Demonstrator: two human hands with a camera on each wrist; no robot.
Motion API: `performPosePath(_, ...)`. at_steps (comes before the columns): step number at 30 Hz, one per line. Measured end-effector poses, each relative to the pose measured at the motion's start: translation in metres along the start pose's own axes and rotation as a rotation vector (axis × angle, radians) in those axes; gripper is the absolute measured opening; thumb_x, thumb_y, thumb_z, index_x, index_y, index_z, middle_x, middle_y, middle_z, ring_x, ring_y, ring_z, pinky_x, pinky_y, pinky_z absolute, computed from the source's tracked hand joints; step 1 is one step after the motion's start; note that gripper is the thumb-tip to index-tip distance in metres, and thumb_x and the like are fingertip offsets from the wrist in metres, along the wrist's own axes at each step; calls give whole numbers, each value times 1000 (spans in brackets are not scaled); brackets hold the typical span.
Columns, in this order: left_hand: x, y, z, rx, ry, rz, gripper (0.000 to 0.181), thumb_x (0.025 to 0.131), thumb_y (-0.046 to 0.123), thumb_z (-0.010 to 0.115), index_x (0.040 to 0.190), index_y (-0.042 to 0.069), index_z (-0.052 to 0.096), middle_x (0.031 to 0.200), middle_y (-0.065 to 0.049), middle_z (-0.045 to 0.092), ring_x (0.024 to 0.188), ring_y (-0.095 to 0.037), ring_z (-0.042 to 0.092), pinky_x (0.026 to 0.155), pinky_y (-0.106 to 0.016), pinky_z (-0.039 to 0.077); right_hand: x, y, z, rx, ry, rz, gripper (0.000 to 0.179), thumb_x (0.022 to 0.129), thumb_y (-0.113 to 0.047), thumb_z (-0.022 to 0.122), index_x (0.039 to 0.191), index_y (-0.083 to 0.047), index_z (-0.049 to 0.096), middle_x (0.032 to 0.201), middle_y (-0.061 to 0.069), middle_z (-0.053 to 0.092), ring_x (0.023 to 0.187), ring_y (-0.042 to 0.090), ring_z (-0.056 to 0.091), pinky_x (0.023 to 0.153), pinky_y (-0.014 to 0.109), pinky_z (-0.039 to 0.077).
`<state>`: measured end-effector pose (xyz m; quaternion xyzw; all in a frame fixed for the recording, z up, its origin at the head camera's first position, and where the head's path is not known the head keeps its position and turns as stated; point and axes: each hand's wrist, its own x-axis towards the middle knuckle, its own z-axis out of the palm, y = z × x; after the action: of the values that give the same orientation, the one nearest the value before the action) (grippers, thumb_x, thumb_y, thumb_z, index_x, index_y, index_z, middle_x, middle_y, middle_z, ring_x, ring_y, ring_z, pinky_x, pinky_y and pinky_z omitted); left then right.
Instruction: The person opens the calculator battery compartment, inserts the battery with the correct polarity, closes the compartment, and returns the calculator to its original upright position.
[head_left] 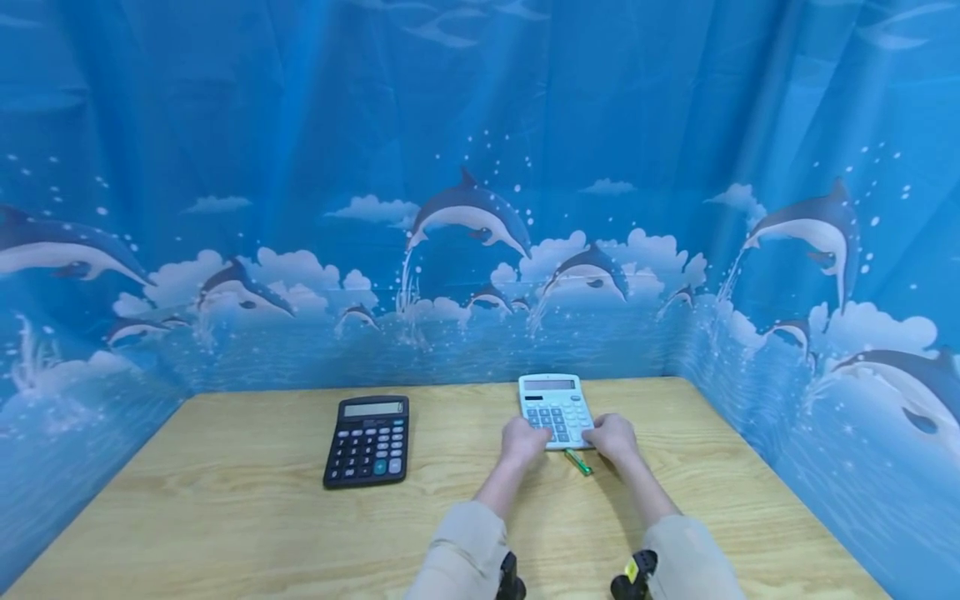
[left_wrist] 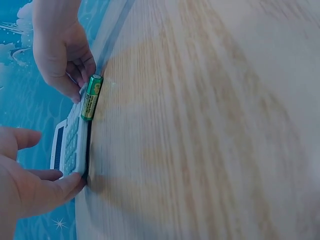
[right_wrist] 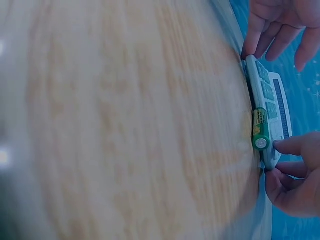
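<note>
A white calculator (head_left: 557, 410) lies near the table's back edge, its display at the far end. My left hand (head_left: 525, 439) holds its near left corner, fingers at the edge in the left wrist view. At the near right corner my right hand (head_left: 613, 437) pinches it, the thumb on top and curled fingers against the side, as the right wrist view shows. Just in front of the calculator's near edge, between the hands, lies a green battery (head_left: 578, 462) with gold lettering (left_wrist: 91, 98); neither hand grips it. The calculator's underside is hidden.
A black calculator (head_left: 367, 442) lies on the left part of the wood-grain table (head_left: 247, 517). Behind and beside the table hangs a blue curtain (head_left: 300, 167) printed with dolphins. Both forearms reach in from the front edge, wrist cameras strapped over the sleeves (head_left: 468, 546).
</note>
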<state>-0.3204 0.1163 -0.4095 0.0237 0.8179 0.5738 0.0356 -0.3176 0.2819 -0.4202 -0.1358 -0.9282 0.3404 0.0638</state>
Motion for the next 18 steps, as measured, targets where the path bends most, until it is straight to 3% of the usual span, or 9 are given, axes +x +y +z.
performPosePath(4,-1,1,1,24,-7,-3,27,79,10,65,95,-11,60,85,-14,61,75,-20,56,72,-33,52,0,-1,0,-42,-2,-43,24,79,-10,62,88,11,61,76,14,60,72,26,54,65,38,47)
performPosePath(8,-1,1,0,134,-43,20,23,83,13,62,90,-9,62,82,-14,60,71,-20,56,68,-33,52,0,-3,1,-147,20,-109,18,77,-11,61,83,5,62,73,11,59,67,25,52,61,39,45)
performPosePath(13,-3,-1,0,449,-115,137,26,87,20,59,81,-6,63,91,-19,59,81,-26,56,79,-39,49,-1,-4,1,-279,54,-173,28,78,-14,60,99,5,65,89,16,62,80,29,58,69,45,47)
performPosePath(18,-6,-1,-1,844,-145,366,25,86,21,58,69,3,63,90,-15,61,88,-26,56,82,-37,47,-2,-5,0,-331,73,-218,32,82,-17,58,105,4,64,94,17,59,87,32,57,72,47,48)
